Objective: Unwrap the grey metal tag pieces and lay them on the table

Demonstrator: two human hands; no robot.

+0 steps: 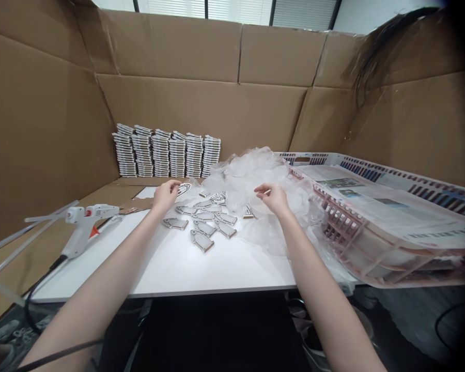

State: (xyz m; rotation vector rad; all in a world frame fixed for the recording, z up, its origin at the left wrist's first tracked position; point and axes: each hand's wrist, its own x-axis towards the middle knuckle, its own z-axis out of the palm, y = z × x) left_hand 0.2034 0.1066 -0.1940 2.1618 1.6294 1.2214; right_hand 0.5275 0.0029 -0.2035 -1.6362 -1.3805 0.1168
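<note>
My left hand (166, 196) is closed at the fingertips on a flat tag (184, 189) with a black-and-white print. My right hand (273, 197) is in a pinch over a heap of crumpled translucent film bags (256, 173); whatever is between its fingers blends into the film. Between the two hands, several small grey, pointed flat pieces (203, 227) lie loosely on the white table (225, 268). A small piece with a dark triangle (248, 212) lies at the heap's edge, left of my right hand.
Several neat stacks of flat pieces (161, 155) stand against the cardboard wall (201, 103). A white glue gun (77, 227) and clear sticks (42, 219) are on the left. A pink-and-white plastic basket (344, 232), lined with newspaper (387, 201), takes up the right side.
</note>
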